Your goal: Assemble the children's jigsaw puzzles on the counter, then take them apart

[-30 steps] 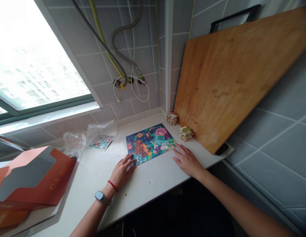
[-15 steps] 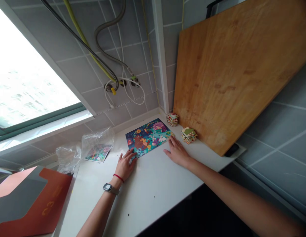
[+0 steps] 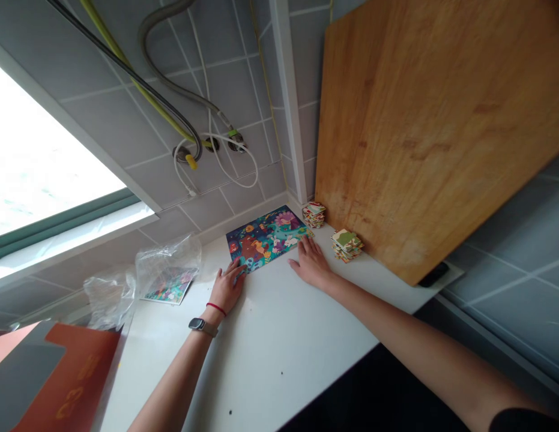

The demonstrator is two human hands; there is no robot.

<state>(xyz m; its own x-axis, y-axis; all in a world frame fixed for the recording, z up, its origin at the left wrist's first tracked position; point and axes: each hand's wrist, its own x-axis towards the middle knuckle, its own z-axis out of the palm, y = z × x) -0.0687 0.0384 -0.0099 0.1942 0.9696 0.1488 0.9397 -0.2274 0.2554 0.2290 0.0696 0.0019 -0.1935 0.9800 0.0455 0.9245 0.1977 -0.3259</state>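
One picture sheet [image 3: 266,237]: left hand [image 3: 226,290], right hand [image 3: 313,264], fingers loosely extended, over near corners, seemingly touching.

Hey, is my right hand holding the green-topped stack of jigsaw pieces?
No, the right hand lies at the near edge of the animal picture, apart from the green-topped stack.

On the orange-red and grey cardboard box [image 3: 83,378], gold lettering shows a "3"; the rounded character beside it is unclear; further gold marks there are too blurred to read.
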